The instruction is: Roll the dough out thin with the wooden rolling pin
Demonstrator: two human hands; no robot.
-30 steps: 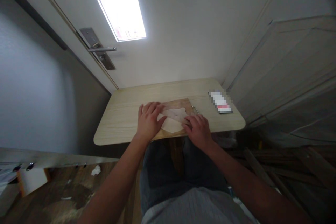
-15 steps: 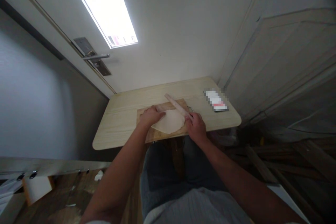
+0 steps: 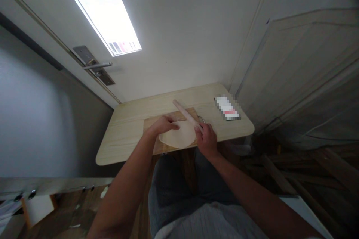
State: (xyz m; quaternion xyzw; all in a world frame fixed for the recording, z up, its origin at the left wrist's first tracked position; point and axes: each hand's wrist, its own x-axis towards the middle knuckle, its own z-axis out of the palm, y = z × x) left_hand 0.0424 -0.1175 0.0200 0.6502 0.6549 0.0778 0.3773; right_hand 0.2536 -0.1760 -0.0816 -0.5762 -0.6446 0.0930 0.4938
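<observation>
A thin, pale round sheet of dough [image 3: 178, 139] lies on a wooden cutting board [image 3: 157, 148], its lower edge close to the board's near edge. My left hand [image 3: 164, 124] is at the dough's upper left, with the thumb over the dough and the fingers bent at its rim; it seems to pinch that edge, though the fingertips are partly hidden. Wrapped round the near end of a wooden rolling pin [image 3: 183, 112], my right hand [image 3: 206, 139] sits at the dough's right side. The pin slants away to the upper left, across the board's far edge.
The board rests on a light wood table [image 3: 120, 134] with rounded corners. A phone [image 3: 227, 108], its screen blurred out, lies at the right. A metal ring handle [image 3: 201, 118] sticks out from the board. Behind stands a white door with a lever handle [image 3: 98, 66].
The dough has shifted slightly towards me on the board, and my left thumb reaches further over it. My right hand still grips the rolling pin. The whole view has tilted a little.
</observation>
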